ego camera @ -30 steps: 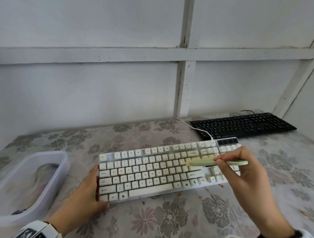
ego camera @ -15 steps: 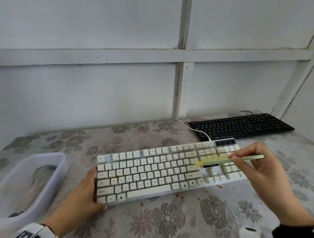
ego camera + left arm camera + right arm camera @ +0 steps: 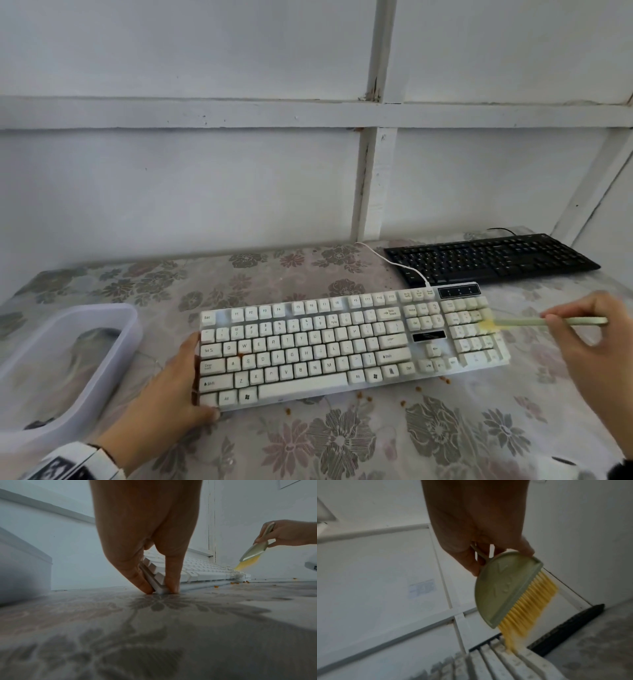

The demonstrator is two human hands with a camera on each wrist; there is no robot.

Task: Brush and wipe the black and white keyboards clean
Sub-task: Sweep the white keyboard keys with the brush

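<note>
Yellow bristles are down on the number pad at the right end of the white keyboard [image 3: 346, 346], which lies across the middle of the floral tablecloth [image 3: 342, 442]. From the head view the brush [image 3: 534, 322] reads as a thin pale-green stick; the right wrist view gives its true shape, a flat half-round green head [image 3: 503, 588] with a blurred fringe of yellow bristles touching the keys. Right hand [image 3: 582, 339] pinches the slim handle, thumb and fingers curled round it. Left hand [image 3: 171, 387] braces the keyboard's left end, and only the left wrist view shows how: thumb [image 3: 171, 574] on the front edge, fingers [image 3: 130, 566] pressed together against the side, tips on the cloth. That low angle also picks out orange crumbs [image 3: 216, 586] along the keyboard's front edge. Behind and to the right, touching nothing but the cloth, lies the black keyboard [image 3: 493, 258]. A translucent plastic tub [image 3: 102, 359] sits at far left.
</note>
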